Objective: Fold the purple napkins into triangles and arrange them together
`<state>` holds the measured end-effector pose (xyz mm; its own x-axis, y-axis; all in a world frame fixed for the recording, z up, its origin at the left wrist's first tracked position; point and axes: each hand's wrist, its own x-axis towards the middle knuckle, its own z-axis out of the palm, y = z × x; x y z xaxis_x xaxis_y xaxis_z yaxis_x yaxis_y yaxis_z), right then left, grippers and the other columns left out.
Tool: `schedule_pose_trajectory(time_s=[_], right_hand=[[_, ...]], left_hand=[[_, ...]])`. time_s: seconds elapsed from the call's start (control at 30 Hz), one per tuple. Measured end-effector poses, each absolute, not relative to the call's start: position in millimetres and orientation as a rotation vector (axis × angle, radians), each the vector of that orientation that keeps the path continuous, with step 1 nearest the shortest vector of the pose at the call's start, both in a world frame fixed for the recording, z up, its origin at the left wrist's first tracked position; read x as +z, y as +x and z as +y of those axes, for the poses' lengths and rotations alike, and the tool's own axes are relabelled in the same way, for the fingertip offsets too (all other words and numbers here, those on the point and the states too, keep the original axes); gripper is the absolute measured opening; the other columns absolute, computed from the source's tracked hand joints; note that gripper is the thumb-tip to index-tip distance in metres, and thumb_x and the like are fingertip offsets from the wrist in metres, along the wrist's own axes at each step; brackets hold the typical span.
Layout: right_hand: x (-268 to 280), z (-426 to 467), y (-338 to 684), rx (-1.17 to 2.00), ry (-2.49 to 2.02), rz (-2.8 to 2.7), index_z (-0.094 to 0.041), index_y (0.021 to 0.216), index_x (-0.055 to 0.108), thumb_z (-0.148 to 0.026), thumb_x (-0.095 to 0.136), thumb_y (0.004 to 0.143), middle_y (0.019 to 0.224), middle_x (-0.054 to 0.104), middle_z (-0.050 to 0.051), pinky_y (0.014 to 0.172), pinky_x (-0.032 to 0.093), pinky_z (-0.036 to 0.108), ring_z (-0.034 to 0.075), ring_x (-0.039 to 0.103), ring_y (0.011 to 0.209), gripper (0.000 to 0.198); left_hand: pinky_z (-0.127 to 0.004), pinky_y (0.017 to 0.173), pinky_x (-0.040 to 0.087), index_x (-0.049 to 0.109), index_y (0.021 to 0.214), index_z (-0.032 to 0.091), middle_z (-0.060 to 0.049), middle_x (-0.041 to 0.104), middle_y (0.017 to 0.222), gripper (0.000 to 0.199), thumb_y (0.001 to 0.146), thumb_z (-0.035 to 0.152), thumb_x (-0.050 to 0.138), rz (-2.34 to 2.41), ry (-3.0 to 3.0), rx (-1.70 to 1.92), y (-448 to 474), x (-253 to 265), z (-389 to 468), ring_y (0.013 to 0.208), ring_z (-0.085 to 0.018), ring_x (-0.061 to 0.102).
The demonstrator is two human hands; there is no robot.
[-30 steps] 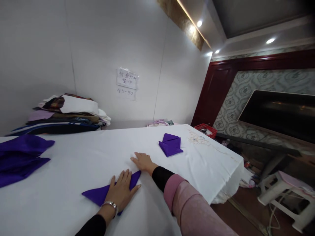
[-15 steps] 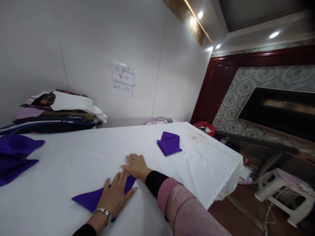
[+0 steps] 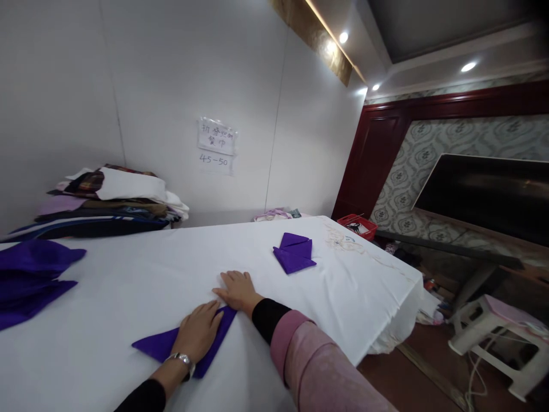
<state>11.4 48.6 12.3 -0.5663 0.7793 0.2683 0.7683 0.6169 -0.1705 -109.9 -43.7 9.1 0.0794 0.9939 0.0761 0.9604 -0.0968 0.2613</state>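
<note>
Okay, looks partway: flat purple cloth triangle (image 3: 156, 345) on white tablecloth (image 3: 115, 292), under a flattened left hand (image 3: 197, 333), tip by a loosely spread right hand (image 3: 237, 293). Probably done with small folded purple cloth (image 3: 295, 258) beyond, not rumpled purple cloth (image 3: 32, 283) off left.

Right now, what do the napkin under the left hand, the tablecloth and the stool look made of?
Napkin: probably cloth, mostly matte; crisp folded edges, fibre unclear.
Tablecloth: likely fabric, slight sheen; soft wrinkles, draped edge.
Stool: apparently plastic, smooth; rounded, moulded-looking shape.
</note>
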Motion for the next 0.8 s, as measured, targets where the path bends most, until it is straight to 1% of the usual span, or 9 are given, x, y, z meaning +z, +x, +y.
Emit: schedule_pose_trajectory(time_s=[0.07,0.17,0.27,0.4,0.5,0.57,0.67,0.73,0.8], right_hand=[[12,49,11,0.057,-1.246,-2.536,-0.021,0.131,0.035,-0.055,0.027,0.092,0.131,0.048,0.01,0.097,0.029,0.047,0.024,0.039,0.121,0.053],[10,50,12,0.089,-1.233,-2.531,-0.02,0.13,0.037,-0.053,0.029,0.092,0.13,0.049,0.011,0.096,0.03,0.046,0.024,0.04,0.12,0.051],[6,51,12,0.131,-1.216,-2.503,-0.018,0.129,0.039,-0.051,0.032,0.092,0.129,0.05,0.012,0.097,0.029,0.045,0.024,0.041,0.119,0.051],[4,52,13,0.187,-1.199,-2.476,-0.018,0.129,0.04,-0.05,0.033,0.092,0.129,0.05,0.011,0.098,0.028,0.043,0.024,0.042,0.12,0.05],[8,51,15,0.268,-1.155,-2.479,-0.018,0.123,0.047,-0.047,0.034,0.092,0.123,0.055,0.011,0.095,0.031,0.04,0.023,0.046,0.115,0.044],[10,50,17,0.429,-1.063,-2.495,-0.019,0.11,0.056,-0.045,0.033,0.093,0.112,0.06,0.008,0.091,0.035,0.035,0.021,0.051,0.106,0.038],[13,47,24,0.91,-0.836,-2.465,-0.019,0.094,0.063,-0.041,0.031,0.094,0.093,0.065,0.003,0.083,0.041,0.028,0.016,0.058,0.09,0.039],[15,45,31,1.236,-0.727,-2.377,-0.019,0.095,0.065,-0.041,0.036,0.092,0.087,0.066,0.002,0.079,0.043,0.025,0.014,0.06,0.084,0.036],[18,45,40,1.44,-0.707,-2.316,-0.019,0.101,0.064,-0.04,0.049,0.087,0.087,0.066,0.001,0.077,0.044,0.024,0.013,0.06,0.082,0.03]], left_hand=[[-0.039,0.093,0.038,0.056,0.118,0.016,-0.011,0.059,0.12,0.044,0.085,0.031,0.031,2.014,2.215,0.361,-110,14,-39,0.111,-0.025,0.052],[-0.036,0.086,0.041,0.059,0.11,0.016,-0.012,0.063,0.109,0.038,0.079,0.029,0.043,1.978,2.131,0.246,-110,20,-27,0.102,-0.026,0.056],[-0.033,0.077,0.043,0.064,0.093,0.017,-0.01,0.067,0.097,0.027,0.072,0.028,0.052,1.959,2.016,0.161,-108,23,-13,0.091,-0.025,0.061],[-0.03,0.064,0.042,0.062,0.075,0.017,-0.006,0.067,0.075,0.014,0.065,0.025,0.056,1.927,1.972,0.137,-106,26,-6,0.075,-0.023,0.063],[-0.029,0.061,0.04,0.058,0.071,0.017,-0.005,0.066,0.072,0.01,0.064,0.022,0.054,1.908,1.969,0.167,-105,30,-9,0.072,-0.022,0.061],[-0.029,0.062,0.039,0.057,0.069,0.017,-0.004,0.065,0.072,0.007,0.064,0.021,0.054,1.888,1.972,0.194,-104,33,-12,0.073,-0.022,0.06],[-0.029,0.065,0.039,0.056,0.067,0.018,-0.004,0.065,0.073,0.005,0.063,0.021,0.054,1.835,1.969,0.236,-105,35,-17,0.074,-0.021,0.06],[-0.028,0.066,0.039,0.056,0.068,0.019,-0.003,0.065,0.074,0.005,0.064,0.021,0.054,1.792,1.958,0.264,-106,35,-20,0.075,-0.02,0.061],[-0.027,0.065,0.039,0.056,0.069,0.018,-0.003,0.065,0.074,0.007,0.064,0.022,0.054,1.745,1.946,0.29,-108,34,-22,0.075,-0.02,0.06]])
